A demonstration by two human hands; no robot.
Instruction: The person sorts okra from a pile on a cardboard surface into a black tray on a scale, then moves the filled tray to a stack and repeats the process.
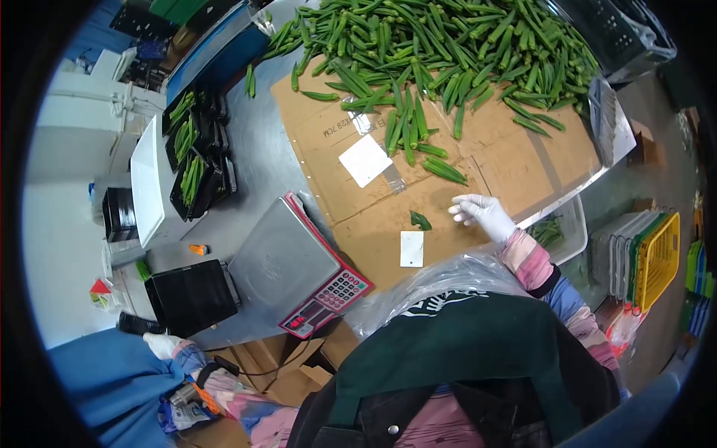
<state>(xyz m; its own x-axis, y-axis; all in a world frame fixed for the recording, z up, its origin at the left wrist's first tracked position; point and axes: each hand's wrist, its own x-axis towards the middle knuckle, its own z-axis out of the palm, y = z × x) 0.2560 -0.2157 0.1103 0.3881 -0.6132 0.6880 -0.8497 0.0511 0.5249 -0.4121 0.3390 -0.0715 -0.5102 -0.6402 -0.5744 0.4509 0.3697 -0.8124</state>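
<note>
Right hand: the gloved right hand (482,213) lies on the cardboard sheet (515,160), fingers spread open, holding nothing.
Left hand: the gloved left hand (163,345) hangs low beside the black tray (192,296) — whether it grips anything, I cannot tell.
Nearest piece: a lone okra piece (420,220) on the cardboard, near the right fingertips, apart from them.
Heap: the okra pile (441,52) spreads across the far worktop (258,157).
Scale: a weighing scale (295,265) sits left of the cardboard — pan bare.
Packed trays: trays of okra (193,153) stand at far left.
</note>
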